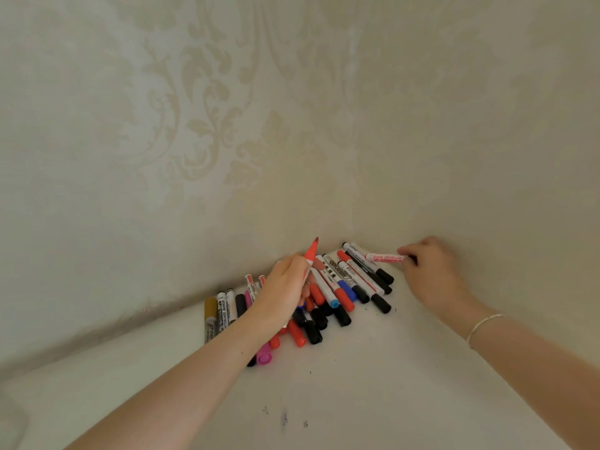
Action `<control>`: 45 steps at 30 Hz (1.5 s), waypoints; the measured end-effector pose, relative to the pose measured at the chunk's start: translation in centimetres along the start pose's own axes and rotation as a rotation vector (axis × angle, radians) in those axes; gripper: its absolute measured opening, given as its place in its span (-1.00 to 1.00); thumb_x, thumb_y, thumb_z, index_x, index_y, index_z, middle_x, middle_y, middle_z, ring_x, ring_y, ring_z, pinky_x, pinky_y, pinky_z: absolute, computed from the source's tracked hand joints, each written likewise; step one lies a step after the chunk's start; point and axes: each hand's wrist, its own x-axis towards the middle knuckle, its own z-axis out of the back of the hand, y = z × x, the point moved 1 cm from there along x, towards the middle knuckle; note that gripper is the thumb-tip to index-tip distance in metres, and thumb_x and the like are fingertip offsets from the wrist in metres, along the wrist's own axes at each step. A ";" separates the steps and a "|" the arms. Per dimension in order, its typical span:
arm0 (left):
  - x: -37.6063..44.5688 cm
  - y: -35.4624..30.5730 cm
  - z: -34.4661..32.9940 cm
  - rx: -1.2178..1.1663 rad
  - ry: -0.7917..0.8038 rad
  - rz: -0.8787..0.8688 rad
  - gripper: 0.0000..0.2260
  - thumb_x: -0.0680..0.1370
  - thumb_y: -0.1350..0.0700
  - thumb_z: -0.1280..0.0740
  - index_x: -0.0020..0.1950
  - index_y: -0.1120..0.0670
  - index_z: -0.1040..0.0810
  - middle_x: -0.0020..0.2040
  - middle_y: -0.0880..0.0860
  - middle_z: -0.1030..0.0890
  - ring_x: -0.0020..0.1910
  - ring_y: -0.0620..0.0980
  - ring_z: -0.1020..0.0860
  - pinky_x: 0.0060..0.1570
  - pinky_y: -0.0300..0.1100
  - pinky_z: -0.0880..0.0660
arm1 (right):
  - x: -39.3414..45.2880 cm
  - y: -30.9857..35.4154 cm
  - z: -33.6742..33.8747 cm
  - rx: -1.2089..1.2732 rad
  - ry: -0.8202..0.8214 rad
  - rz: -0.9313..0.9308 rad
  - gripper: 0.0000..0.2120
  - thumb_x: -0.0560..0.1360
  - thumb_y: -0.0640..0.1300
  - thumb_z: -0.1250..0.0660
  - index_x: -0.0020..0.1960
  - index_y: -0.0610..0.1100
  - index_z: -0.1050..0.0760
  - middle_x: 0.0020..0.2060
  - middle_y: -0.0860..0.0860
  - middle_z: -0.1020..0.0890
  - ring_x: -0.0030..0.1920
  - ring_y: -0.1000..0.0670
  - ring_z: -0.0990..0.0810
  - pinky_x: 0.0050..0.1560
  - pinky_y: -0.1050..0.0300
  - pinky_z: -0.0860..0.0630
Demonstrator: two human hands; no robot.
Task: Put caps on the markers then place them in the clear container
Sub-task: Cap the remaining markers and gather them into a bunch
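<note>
Several markers [344,287] with red, blue, black, pink and gold caps lie heaped on a white table [357,384] in the corner of the room. My left hand [287,292] is over the pile and grips a red marker [310,256] whose red end points up. To the right, my right hand [431,271] pinches the end of a white marker with red print [383,257], held level above the pile's far right side. No clear container is in view.
Cream patterned walls [227,141] meet in a corner right behind the pile. Small dark ink specks [284,417] mark the table near me. A thin bracelet [483,323] sits on my right wrist.
</note>
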 end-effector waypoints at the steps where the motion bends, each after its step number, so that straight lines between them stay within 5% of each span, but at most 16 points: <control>1: 0.1 0.0 0.0 -0.011 0.003 0.004 -0.70 0.62 0.18 -0.08 -0.12 0.13 -0.59 -0.37 0.04 -0.42 -0.49 -0.10 -0.34 -0.47 -0.20 -0.28 | 0.2 -0.2 -0.5 -0.079 0.007 0.037 -0.73 0.56 -0.32 -0.17 0.19 -0.28 -0.55 0.00 -0.12 -0.43 -0.09 -0.11 -0.48 -0.06 0.11 -0.41; 4: 0.3 -0.2 0.2 -0.044 0.024 -0.004 -0.70 0.61 0.21 -0.07 -0.07 0.21 -0.60 -0.36 0.04 -0.43 -0.50 -0.11 -0.35 -0.49 -0.23 -0.31 | 1.0 -0.3 -1.8 -0.307 0.083 0.122 -0.76 0.50 -0.37 -0.21 0.12 -0.28 -0.53 0.01 -0.14 -0.43 -0.12 -0.20 -0.51 -0.13 -0.02 -0.48; 12: 0.9 -1.1 0.8 -0.033 0.046 -0.078 -0.68 0.63 0.20 -0.07 -0.06 0.20 -0.62 -0.38 0.00 -0.44 -0.50 -0.15 -0.37 -0.50 -0.29 -0.34 | 3.0 0.9 -2.8 -0.506 0.186 0.136 -0.78 0.47 -0.31 -0.19 0.10 -0.17 -0.44 0.04 -0.13 -0.50 0.01 -0.18 -0.56 -0.15 0.08 -0.39; 26: 1.1 -0.7 0.8 0.096 0.123 -0.068 -0.70 0.64 0.16 -0.09 -0.11 0.10 -0.59 -0.37 -0.01 -0.44 -0.50 -0.17 -0.39 -0.46 -0.29 -0.37 | 4.8 1.0 -4.1 -0.596 0.221 0.129 -0.79 0.46 -0.27 -0.20 0.07 -0.14 -0.48 0.01 -0.12 -0.59 -0.06 -0.16 -0.56 -0.18 0.13 -0.38; 41: 0.5 -0.5 -0.7 0.150 0.155 -0.027 -0.74 0.62 0.15 -0.12 0.04 0.14 -0.60 -0.24 0.03 -0.58 -0.26 0.02 -0.53 -0.08 0.11 -0.54 | 3.8 2.1 -3.8 -0.589 0.299 0.145 -0.82 0.54 -0.31 -0.15 0.10 -0.25 -0.47 0.07 -0.16 -0.53 0.03 -0.16 -0.57 -0.10 0.05 -0.46; 45: 0.1 -0.5 -0.7 0.179 0.178 -0.047 -0.76 0.63 0.16 -0.13 -0.09 0.07 -0.57 -0.36 -0.09 -0.58 -0.32 -0.02 -0.52 -0.23 -0.08 -0.49 | 3.9 1.8 -3.6 -0.413 0.223 0.123 -0.80 0.51 -0.34 -0.15 0.03 -0.27 -0.52 0.03 -0.17 -0.57 -0.03 -0.17 -0.57 -0.10 0.05 -0.50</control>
